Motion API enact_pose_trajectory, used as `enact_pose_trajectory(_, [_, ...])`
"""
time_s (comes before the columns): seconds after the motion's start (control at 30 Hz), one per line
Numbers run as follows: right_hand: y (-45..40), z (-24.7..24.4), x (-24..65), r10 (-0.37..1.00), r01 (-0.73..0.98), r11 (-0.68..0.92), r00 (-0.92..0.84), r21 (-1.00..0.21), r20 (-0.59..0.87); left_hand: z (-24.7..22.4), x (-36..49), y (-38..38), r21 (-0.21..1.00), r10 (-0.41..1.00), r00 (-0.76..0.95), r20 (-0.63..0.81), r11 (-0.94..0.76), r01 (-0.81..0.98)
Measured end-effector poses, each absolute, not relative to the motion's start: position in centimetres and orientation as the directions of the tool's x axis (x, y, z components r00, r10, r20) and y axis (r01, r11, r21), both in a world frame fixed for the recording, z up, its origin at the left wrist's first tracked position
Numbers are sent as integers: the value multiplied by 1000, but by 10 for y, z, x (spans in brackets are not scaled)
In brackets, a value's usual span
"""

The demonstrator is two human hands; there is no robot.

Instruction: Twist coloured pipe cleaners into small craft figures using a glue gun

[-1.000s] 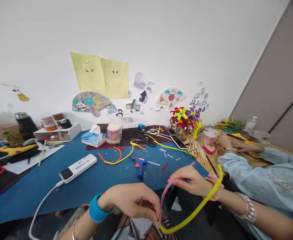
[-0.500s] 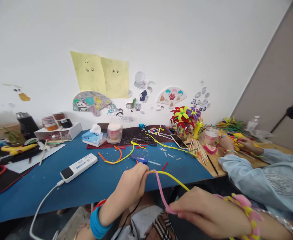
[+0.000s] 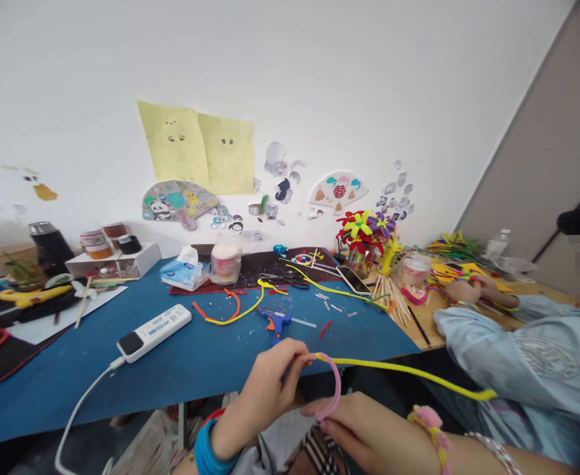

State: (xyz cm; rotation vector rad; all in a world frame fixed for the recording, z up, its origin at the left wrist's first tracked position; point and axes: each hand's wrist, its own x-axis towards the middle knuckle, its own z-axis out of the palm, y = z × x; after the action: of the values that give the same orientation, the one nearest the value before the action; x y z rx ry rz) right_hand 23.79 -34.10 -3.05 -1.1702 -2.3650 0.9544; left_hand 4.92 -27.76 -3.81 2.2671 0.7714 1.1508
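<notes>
Near the table's front edge, my left hand [image 3: 274, 377] pinches the joined ends of a pink pipe cleaner [image 3: 338, 382] and a yellow pipe cleaner [image 3: 408, 369]. The yellow one stretches out to the right with its far end free. Lower and to the right, my right hand [image 3: 363, 425] is closed on the pink one, which curves in an arc between both hands. On the blue mat [image 3: 171, 369], just beyond my left hand, lies a blue glue gun [image 3: 277, 322].
Orange and yellow pipe cleaners [image 3: 235, 320], a white power bank [image 3: 155, 332] with a cable, a tissue pack [image 3: 185, 274] and a phone [image 3: 353, 280] lie on the table. Pipe-cleaner flowers [image 3: 363, 231] stand behind. At the right, another person's hands [image 3: 462, 290] hold colourful pieces.
My right hand has moved left and down, bending the pink pipe cleaner into a tighter arc. The yellow one now extends further right above it. My left hand has shifted slightly down, uncovering the glue gun.
</notes>
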Motion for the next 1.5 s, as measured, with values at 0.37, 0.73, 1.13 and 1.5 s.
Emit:
enact_pose_trajectory(0.37, [-336,-14,248,836,-102,-245,-525,-964,-157,-57,42,-269,277,415,557,719,-907,318])
enact_pose_trajectory(0.73, [-331,-33,246,896,24,-166,-415,-986,-161,-44,43,-271,179,411,679,608,-904,388])
enact_pose_trajectory(1.13, [-333,-25,243,868,406,123,-486,-906,-100,-49,60,-277,399,495,707,504,-860,318])
enact_pose_trajectory(1.5, [-295,-24,271,725,526,425,-685,-737,-71,-25,50,-265,674,143,954,264,-735,-76])
